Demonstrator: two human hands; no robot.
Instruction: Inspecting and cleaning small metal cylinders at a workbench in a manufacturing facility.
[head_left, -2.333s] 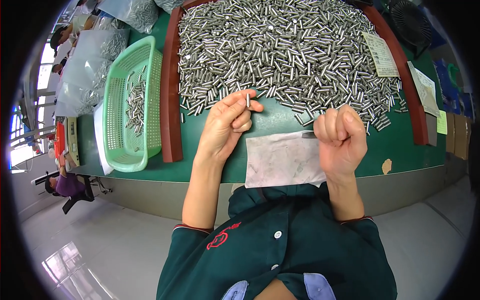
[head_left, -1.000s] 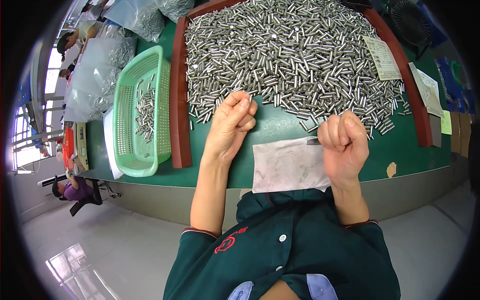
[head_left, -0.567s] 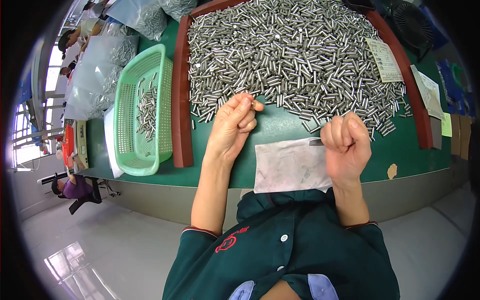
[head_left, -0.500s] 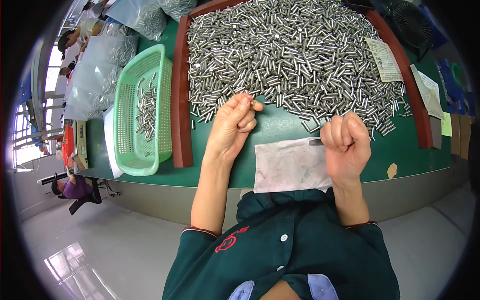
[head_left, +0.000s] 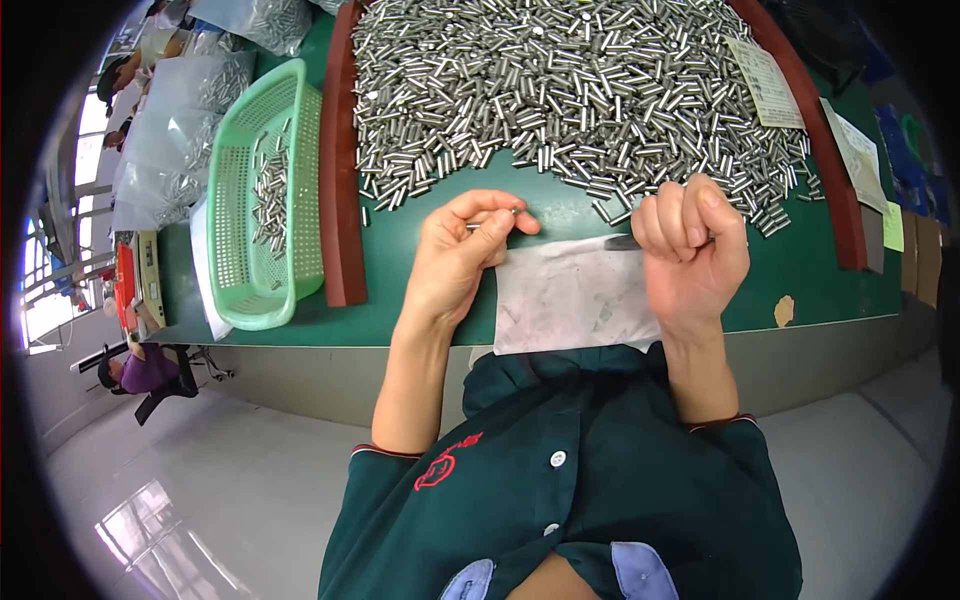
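While a left hand (head_left: 462, 250) pinches one small, shiny, cylindrical metal pin (head_left: 514, 211) between thumb and fingertips, above the near part of the green tabletop (head_left: 390, 275), a second metallic glint shows inside its curled fingers. A right hand (head_left: 690, 245) is folded into a loose fist over the right end of a pale, stained, rectangular cloth (head_left: 570, 300) at the surface's near edge; a dark, narrow tip (head_left: 622, 243) juts out beside it, though whether the fist grips it cannot be told. Two red-brown bars, the left bar (head_left: 342, 160) and the right bar (head_left: 815, 140), flank a broad heap of loose silver pins (head_left: 560, 90) spreading toward the surface's far edge. Outside the left bar, a light-green, perforated plastic basket (head_left: 245, 318) holds a smaller batch of pins (head_left: 270, 195), mostly along its right wall. Farther left, toward the surface's far left corner, clear plastic bags (head_left: 170, 145) contain more metal pieces.
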